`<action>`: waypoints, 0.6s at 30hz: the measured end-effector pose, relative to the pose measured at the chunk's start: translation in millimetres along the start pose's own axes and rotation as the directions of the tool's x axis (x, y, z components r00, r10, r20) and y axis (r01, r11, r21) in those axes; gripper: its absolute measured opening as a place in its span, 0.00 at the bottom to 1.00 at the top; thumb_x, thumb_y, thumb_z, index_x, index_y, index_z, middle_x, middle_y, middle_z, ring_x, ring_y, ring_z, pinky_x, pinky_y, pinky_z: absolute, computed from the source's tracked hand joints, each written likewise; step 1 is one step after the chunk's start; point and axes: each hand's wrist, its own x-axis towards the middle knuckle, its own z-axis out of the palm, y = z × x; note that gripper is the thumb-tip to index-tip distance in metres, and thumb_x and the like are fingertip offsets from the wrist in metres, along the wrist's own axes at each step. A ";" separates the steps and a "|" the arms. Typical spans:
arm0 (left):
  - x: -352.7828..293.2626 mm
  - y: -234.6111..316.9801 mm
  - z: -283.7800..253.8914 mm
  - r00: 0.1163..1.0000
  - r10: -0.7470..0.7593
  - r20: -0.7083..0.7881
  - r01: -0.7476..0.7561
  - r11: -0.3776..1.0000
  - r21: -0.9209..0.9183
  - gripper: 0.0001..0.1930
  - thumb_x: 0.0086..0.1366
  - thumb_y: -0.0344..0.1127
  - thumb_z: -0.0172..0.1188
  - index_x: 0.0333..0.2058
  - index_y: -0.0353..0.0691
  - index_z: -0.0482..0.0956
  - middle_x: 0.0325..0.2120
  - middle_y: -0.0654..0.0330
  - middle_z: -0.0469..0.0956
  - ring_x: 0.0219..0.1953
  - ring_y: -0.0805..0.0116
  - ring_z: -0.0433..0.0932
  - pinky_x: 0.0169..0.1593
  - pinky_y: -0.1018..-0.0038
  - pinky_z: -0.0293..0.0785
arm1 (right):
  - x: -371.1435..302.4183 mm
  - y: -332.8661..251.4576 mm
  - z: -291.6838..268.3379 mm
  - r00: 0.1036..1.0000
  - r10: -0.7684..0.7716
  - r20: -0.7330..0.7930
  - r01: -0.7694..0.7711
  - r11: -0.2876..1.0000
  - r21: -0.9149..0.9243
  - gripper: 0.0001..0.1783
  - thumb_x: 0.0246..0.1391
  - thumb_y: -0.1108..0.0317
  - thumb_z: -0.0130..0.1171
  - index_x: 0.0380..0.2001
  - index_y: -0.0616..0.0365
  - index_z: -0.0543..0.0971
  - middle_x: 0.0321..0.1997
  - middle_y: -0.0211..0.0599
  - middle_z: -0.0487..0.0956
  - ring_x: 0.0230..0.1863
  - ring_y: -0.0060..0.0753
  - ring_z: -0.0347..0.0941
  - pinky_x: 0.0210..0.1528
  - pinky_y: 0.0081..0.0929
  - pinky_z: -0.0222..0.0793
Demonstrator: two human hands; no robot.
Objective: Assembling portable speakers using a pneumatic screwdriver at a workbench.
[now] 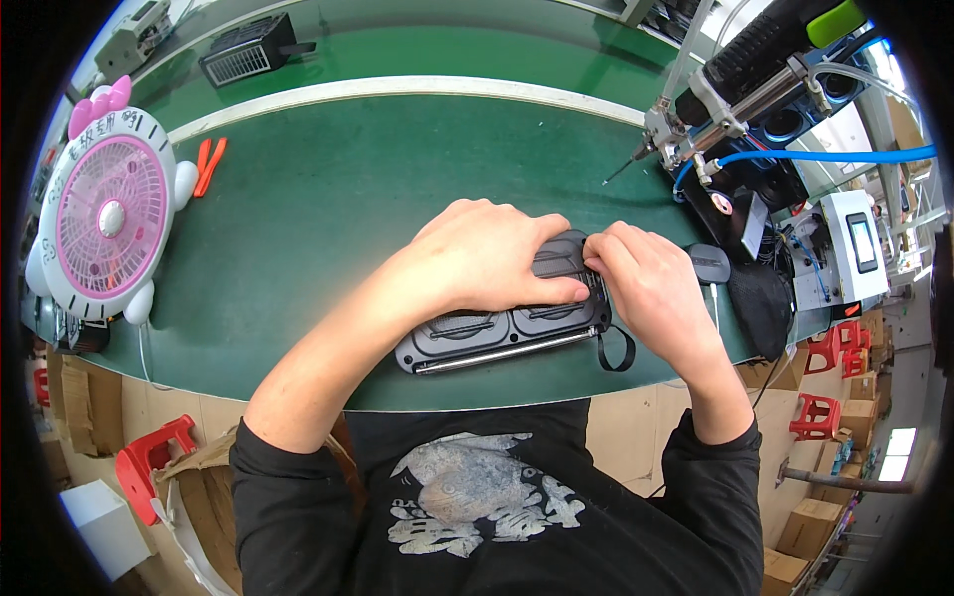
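Observation:
A black portable speaker (502,332) with a silver telescopic antenna (517,351) along its near side lies on the green bench near the front edge. A short black wrist strap (628,352) loops from its right end. My left hand (487,256) reaches across the speaker and grips it, thumb over the top face near the right end. My right hand (644,276) is closed at the speaker's right end, fingertips pinched against its edge. Whatever is between those fingertips is hidden.
A white and pink fan (111,217) stands at left, beside orange-handled pliers (209,167). Up right hangs a screwdriving machine (696,124) with a blue air hose (825,155). A white machine with a screen (845,248) is at far right; another black radio (243,52) sits behind.

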 end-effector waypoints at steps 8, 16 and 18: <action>-1.4 2.8 -3.1 1.000 0.003 0.005 -0.003 1.000 0.001 0.39 0.60 0.72 0.57 0.54 0.42 0.78 0.36 0.46 0.85 0.41 0.45 0.84 0.46 0.55 0.80 | -13.2 10.7 4.3 0.959 0.259 -0.116 -0.221 0.938 0.269 0.05 0.58 0.73 0.63 0.35 0.59 0.77 0.30 0.38 0.77 0.31 0.41 0.78 0.34 0.33 0.74; -2.9 3.3 0.6 0.999 -0.018 -0.037 0.019 1.000 0.024 0.40 0.61 0.73 0.56 0.53 0.39 0.79 0.39 0.46 0.85 0.45 0.47 0.84 0.49 0.56 0.79 | 8.1 82.8 -67.4 0.566 0.597 -0.568 0.116 0.625 0.772 0.15 0.75 0.64 0.46 0.49 0.65 0.76 0.44 0.37 0.80 0.41 0.24 0.76 0.45 0.25 0.73; -4.7 6.9 1.2 0.994 -0.019 -0.104 0.036 0.987 0.159 0.43 0.60 0.76 0.55 0.51 0.36 0.78 0.36 0.44 0.85 0.43 0.46 0.84 0.49 0.56 0.79 | 32.2 97.3 -85.3 0.577 0.543 -0.610 0.260 0.587 0.767 0.19 0.75 0.62 0.45 0.55 0.66 0.75 0.52 0.43 0.80 0.49 0.34 0.78 0.53 0.32 0.73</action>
